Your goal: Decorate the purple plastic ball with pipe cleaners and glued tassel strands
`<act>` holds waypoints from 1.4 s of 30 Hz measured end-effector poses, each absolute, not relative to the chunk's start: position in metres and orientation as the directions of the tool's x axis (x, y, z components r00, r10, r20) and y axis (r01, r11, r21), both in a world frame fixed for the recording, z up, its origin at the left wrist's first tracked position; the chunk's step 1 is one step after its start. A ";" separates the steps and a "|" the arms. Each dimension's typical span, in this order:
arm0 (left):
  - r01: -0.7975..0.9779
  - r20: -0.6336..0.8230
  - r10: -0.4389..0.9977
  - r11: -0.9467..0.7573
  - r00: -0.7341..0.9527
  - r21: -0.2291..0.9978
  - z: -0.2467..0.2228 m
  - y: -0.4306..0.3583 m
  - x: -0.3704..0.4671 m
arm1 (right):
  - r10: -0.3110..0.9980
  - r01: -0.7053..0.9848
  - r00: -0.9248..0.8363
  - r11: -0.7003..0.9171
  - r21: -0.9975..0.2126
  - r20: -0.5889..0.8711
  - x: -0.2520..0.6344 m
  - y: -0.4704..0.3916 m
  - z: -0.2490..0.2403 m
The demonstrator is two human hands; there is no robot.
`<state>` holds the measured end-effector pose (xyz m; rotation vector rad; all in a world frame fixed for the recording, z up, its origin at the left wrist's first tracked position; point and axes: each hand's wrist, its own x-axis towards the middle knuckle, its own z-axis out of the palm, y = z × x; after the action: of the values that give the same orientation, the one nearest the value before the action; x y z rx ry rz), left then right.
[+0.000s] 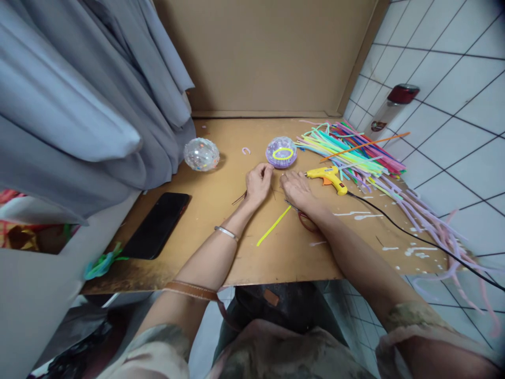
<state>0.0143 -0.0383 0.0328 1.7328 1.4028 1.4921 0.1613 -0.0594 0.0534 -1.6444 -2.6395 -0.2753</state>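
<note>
My left hand (258,184) is closed, its fingertips pressed together just below the purple bowl-shaped piece; anything they hold is too small to make out. Thin dark sticks (239,198) show beside that wrist. To its right, my right hand (295,188) rests low on the table with fingers lying flat. The purple piece (270,155) has a clear rounded body and a yellow ring (283,153) on it. Scissors (307,221) lie partly hidden under my right wrist, touching a yellow pipe cleaner (273,226). A yellow glue gun (328,178) lies right of my right hand.
A clear ball (201,154) and a pale curved piece (246,150) sit on the left. A black phone (156,226) lies near the left edge. Many coloured pipe cleaners (351,147) and a red-capped bottle (393,109) are at right. The glue gun's cord (398,227) crosses the table.
</note>
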 end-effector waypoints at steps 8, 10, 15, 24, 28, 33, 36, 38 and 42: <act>0.380 0.450 0.886 -0.381 -0.112 0.843 0.031 -0.037 0.014 | 0.909 0.917 -0.394 0.398 -0.004 0.136 0.158 -0.064 0.060; 0.379 0.450 0.885 -0.379 -0.116 0.844 0.030 -0.037 0.014 | 0.917 0.923 -0.384 0.386 0.003 0.111 0.158 -0.066 0.063; 0.390 0.445 0.887 -0.370 -0.120 0.843 0.030 -0.037 0.014 | 0.922 0.922 -0.387 0.387 0.005 -0.007 0.157 -0.069 0.074; 0.394 0.446 0.888 -0.372 -0.114 0.840 0.030 -0.039 0.014 | 0.924 0.926 -0.378 0.378 0.006 -0.054 0.149 -0.075 0.072; 0.389 0.445 0.886 -0.367 -0.131 0.845 0.032 -0.040 0.014 | 0.949 0.930 -0.288 0.309 -0.197 0.128 0.154 -0.069 0.067; 0.327 0.421 0.893 -0.356 -0.156 0.876 0.033 -0.041 0.015 | 0.966 0.645 -0.098 0.245 -0.724 0.240 0.164 -0.050 0.053; 0.277 0.412 0.898 -0.361 -0.155 0.890 0.032 -0.041 0.017 | 0.984 0.392 -0.014 0.170 -0.904 0.179 0.165 -0.042 0.048; 0.259 0.405 0.903 -0.361 -0.141 0.896 0.031 -0.041 0.018 | 0.991 0.252 -0.008 0.131 -0.959 0.133 0.164 -0.041 0.047; 0.219 0.381 0.920 -0.354 -0.094 0.909 0.029 -0.042 0.021 | 0.992 0.099 -0.059 0.120 -0.988 0.115 0.166 -0.041 0.049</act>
<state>0.0214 -0.0418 0.0295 1.5780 1.2587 1.4944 0.1658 -0.0407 0.0489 -1.1698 -1.3772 1.1090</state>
